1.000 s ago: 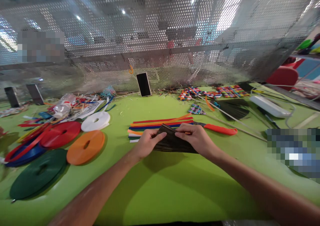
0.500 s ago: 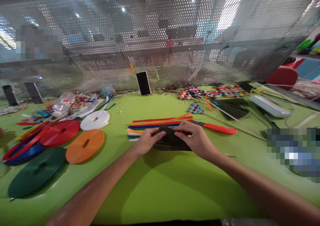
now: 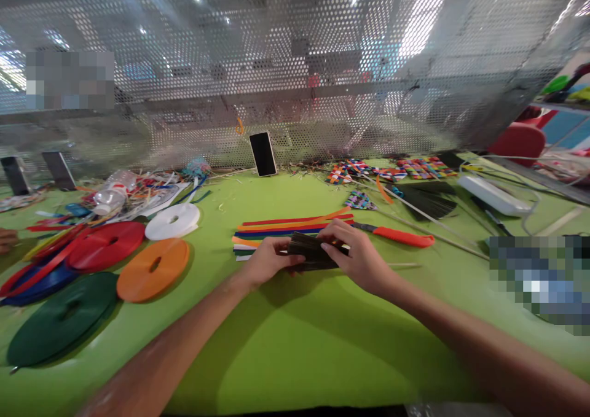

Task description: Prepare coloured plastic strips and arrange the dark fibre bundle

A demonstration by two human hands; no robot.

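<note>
My left hand (image 3: 267, 262) is closed on the left end of a flat, dark strip bundle (image 3: 311, 254), thumb along its near face. My right hand (image 3: 357, 254) pinches the same bundle near its right end, with fingertips partly hidden behind it. The bundle is held just above the table, its near edge tipped up. Right behind it lie flat coloured strips (image 3: 295, 223) in red, orange, blue, green and white, partly covered by my hands. A tool with an orange handle (image 3: 403, 237) rests beyond my right hand. A thin pale stick (image 3: 403, 265) shows beside that hand.
Ribbon rolls in white (image 3: 187, 228), orange (image 3: 173, 257), red (image 3: 129, 245) and green (image 3: 43, 337) lie left on the green table (image 3: 295, 349). A phone (image 3: 263, 154) leans at the back. Woven pieces (image 3: 359, 200) and dark strips (image 3: 428, 202) lie right. Another person's hand (image 3: 7, 240) shows at left.
The dark bundle has been tilted, so its near edge is higher and less of its face shows. My fingers have shifted on it. Another person's hand shows more at the left edge.
</note>
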